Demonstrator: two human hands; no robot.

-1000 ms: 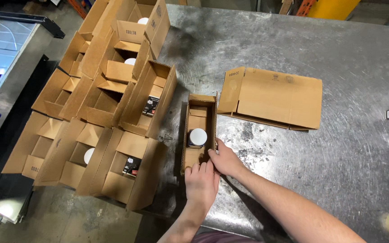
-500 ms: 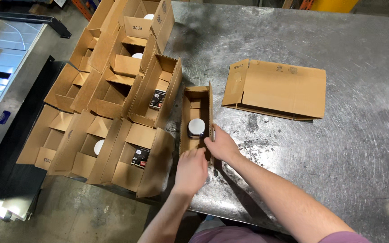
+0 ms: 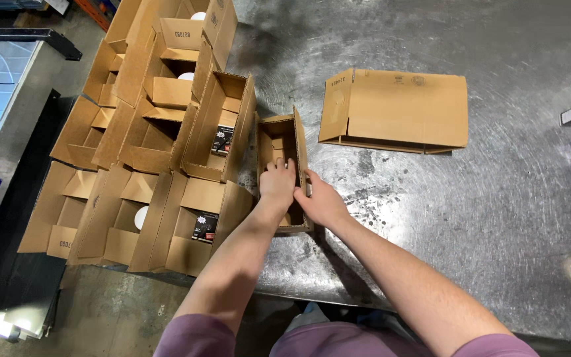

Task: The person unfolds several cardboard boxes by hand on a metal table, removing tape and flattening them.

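Left hand (image 3: pixel 277 182): reaches down into the small open box (image 3: pixel 284 142), fingers curled; whether it holds anything cannot be told.
Right hand (image 3: pixel 322 201): fingers clasp the box's right wall.
Small open box: near the table's (image 3: pixel 470 218) left edge, just beside the cluster of open cartons (image 3: pixel 160 132).
Flat folded carton (image 3: pixel 398 109): lies apart, further in.

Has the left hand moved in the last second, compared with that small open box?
Yes. The left hand has gone forward into the small open box, covering the white round thing seen inside before; earlier it lay at the box's near end.
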